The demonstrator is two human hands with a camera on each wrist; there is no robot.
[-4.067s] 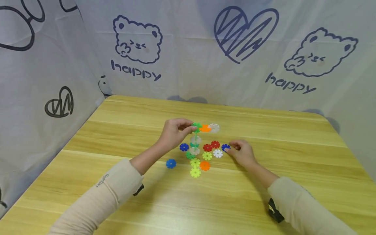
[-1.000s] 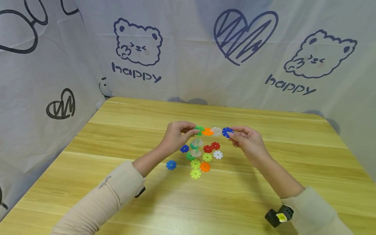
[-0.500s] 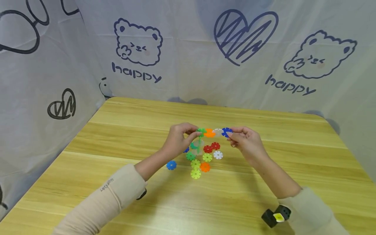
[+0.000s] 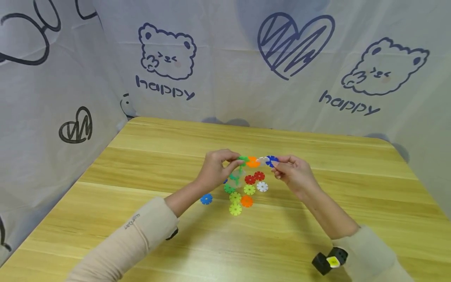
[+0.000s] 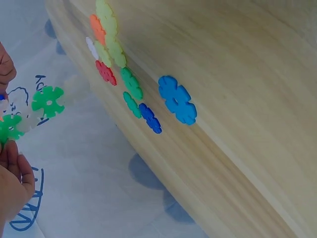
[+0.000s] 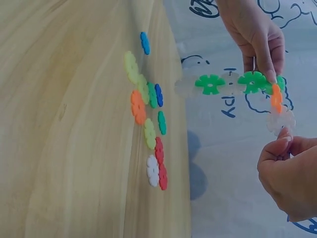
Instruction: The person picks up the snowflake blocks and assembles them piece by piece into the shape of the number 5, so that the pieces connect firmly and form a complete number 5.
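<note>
Held above the table is a chain of notched plastic snowflake discs. My left hand (image 4: 217, 169) pinches it at a green disc (image 6: 253, 82). An orange disc (image 4: 252, 161) and a clear disc (image 6: 281, 119) run from there towards my right hand (image 4: 296, 172). Between my right thumb and fingers is a dark blue disc (image 4: 271, 161), its edge at the clear disc; whether the two interlock I cannot tell. Another arm of the chain, with clear discs and a green disc (image 5: 48, 101), hangs down from the left hand's grip.
Loose discs lie flat below the hands: red (image 4: 250, 179), white (image 4: 262, 186), yellow (image 4: 235, 209), orange (image 4: 247, 201), green (image 4: 229, 188) and light blue (image 4: 206, 199). A dark blue one is mostly hidden by the chain and left hand. Printed cloth (image 4: 225, 70) hangs behind the wooden table (image 4: 282, 250).
My right hand has lifted the dark blue disc off the table and brought it to the clear disc. Over the last second the left hand has shifted slightly right with the chain, closing the distance.
</note>
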